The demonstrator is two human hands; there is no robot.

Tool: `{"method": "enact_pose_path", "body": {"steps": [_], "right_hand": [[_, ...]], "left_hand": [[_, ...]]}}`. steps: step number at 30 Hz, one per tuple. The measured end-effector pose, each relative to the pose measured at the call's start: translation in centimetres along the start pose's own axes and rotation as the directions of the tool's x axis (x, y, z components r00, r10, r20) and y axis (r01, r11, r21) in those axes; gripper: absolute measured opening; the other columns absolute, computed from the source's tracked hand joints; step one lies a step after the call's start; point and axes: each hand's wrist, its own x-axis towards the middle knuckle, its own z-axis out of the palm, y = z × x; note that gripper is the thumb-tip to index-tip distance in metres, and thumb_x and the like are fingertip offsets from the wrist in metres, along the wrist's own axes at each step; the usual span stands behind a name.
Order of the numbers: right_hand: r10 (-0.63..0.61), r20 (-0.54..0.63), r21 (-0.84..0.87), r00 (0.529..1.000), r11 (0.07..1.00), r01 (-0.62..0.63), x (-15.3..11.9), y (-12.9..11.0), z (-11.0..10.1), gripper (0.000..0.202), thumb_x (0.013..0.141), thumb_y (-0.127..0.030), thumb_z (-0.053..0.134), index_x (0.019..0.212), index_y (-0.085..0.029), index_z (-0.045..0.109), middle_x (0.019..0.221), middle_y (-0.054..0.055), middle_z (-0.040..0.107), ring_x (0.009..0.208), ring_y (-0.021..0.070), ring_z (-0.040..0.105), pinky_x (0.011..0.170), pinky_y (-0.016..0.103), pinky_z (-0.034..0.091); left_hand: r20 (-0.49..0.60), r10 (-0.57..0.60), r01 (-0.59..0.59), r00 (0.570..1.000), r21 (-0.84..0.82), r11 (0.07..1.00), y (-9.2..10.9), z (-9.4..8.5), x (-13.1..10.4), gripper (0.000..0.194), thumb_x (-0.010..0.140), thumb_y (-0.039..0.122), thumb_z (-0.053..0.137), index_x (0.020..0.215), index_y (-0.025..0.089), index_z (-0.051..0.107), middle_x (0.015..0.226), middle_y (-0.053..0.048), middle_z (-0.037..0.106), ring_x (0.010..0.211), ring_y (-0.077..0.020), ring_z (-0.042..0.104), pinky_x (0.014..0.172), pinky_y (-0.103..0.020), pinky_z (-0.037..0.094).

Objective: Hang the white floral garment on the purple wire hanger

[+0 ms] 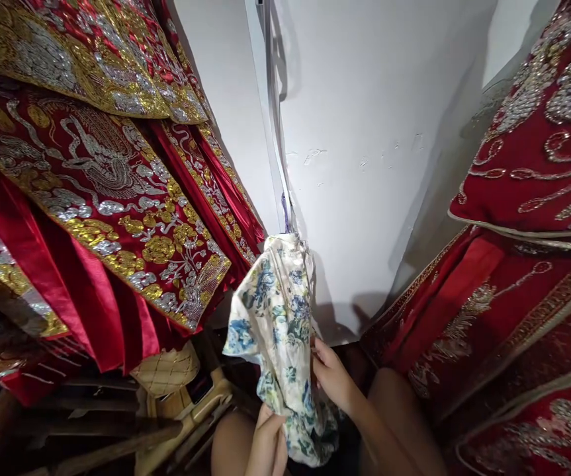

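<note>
Bare knees (397,406) flank the hanging floral shirt (292,324), whose edges left hand (267,433) and right hand (333,375) pinch between closed fingers. Handling its cloth below the purple hanger hook (286,213) seems the current step; the next move calls for light, even tension.

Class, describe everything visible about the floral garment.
The floral garment looks like thin, creased whitish cloth, printed with blue, green and yellowish flowers. It hangs bunched from a purple hook, a short sleeve-like flap jutting left. The left hand holds its lower part; the right hand holds its side.
</note>
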Motion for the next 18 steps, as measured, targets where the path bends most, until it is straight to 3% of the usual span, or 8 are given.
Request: {"method": "enact_pose_path", "body": {"steps": [3,6,10,12,15,18], "right_hand": [[-0.047,-0.013,0.046,0.999,0.998,0.048,-0.2,-0.8,-0.3,0.028,0.083,-0.048,0.066,0.080,-0.022,0.057,0.055,-0.007,0.044,0.044,0.0096,0.037,0.042,0.022,0.030],[-0.086,-0.096,0.039,0.992,0.995,0.090,-1.1,-1.8,-1.7,0.036,0.082,-0.050,0.067,0.068,-0.021,0.049,0.050,-0.008,0.040,0.043,0.0084,0.032,0.043,0.023,0.027],[-0.128,-0.128,-0.071,0.984,0.990,0.119,-3.1,-2.2,-3.5,0.040,0.081,-0.049,0.068,0.063,-0.021,0.047,0.051,-0.006,0.042,0.047,0.0098,0.036,0.047,0.024,0.027],[-0.132,-0.103,-0.096,0.986,0.988,0.123,-4.2,-2.1,-3.8,0.040,0.082,-0.050,0.067,0.064,-0.021,0.047,0.051,-0.006,0.041,0.048,0.0097,0.036,0.048,0.024,0.026],[-0.135,-0.075,-0.105,0.988,0.986,0.127,-5.4,-2.0,-3.7,0.040,0.083,-0.052,0.065,0.066,-0.021,0.048,0.050,-0.007,0.039,0.048,0.0094,0.034,0.048,0.024,0.023],[-0.152,-0.070,-0.112,0.986,0.983,0.143,-6.5,-2.8,-3.4,0.037,0.081,-0.049,0.067,0.066,-0.021,0.049,0.049,-0.007,0.041,0.047,0.0097,0.035,0.048,0.024,0.025]], "left_hand": [[-0.015,-0.031,0.030,0.999,-0.037,0.999,-0.5,0.5,0.8,0.027,0.054,0.029,0.074,0.079,0.024,0.066,0.073,-0.005,0.063,0.098,-0.0318,0.066,0.092,-0.044,0.053],[-0.112,0.066,-0.070,0.992,-0.034,0.997,-0.4,0.8,1.7,0.019,0.060,0.030,0.072,0.075,0.022,0.063,0.074,-0.004,0.063,0.094,-0.0278,0.067,0.089,-0.041,0.054],[-0.377,0.152,-0.212,0.914,-0.122,0.970,-1.0,0.1,2.5,0.022,0.066,0.027,0.072,0.087,0.022,0.066,0.092,-0.005,0.070,0.096,-0.0232,0.067,0.084,-0.034,0.054],[-0.416,0.253,-0.308,0.873,-0.070,0.949,-1.9,0.1,2.3,0.026,0.067,0.028,0.074,0.090,0.021,0.066,0.098,-0.005,0.070,0.097,-0.0217,0.067,0.085,-0.032,0.052],[-0.303,0.445,-0.435,0.843,0.105,0.894,-3.1,1.3,1.3,0.031,0.065,0.035,0.078,0.090,0.019,0.066,0.094,-0.006,0.070,0.093,-0.0221,0.066,0.084,-0.032,0.052],[-0.010,0.536,-0.516,0.844,0.251,0.819,-3.3,4.3,-0.3,0.036,0.068,0.036,0.079,0.095,0.017,0.066,0.096,-0.008,0.070,0.093,-0.0231,0.065,0.085,-0.034,0.052]]}}
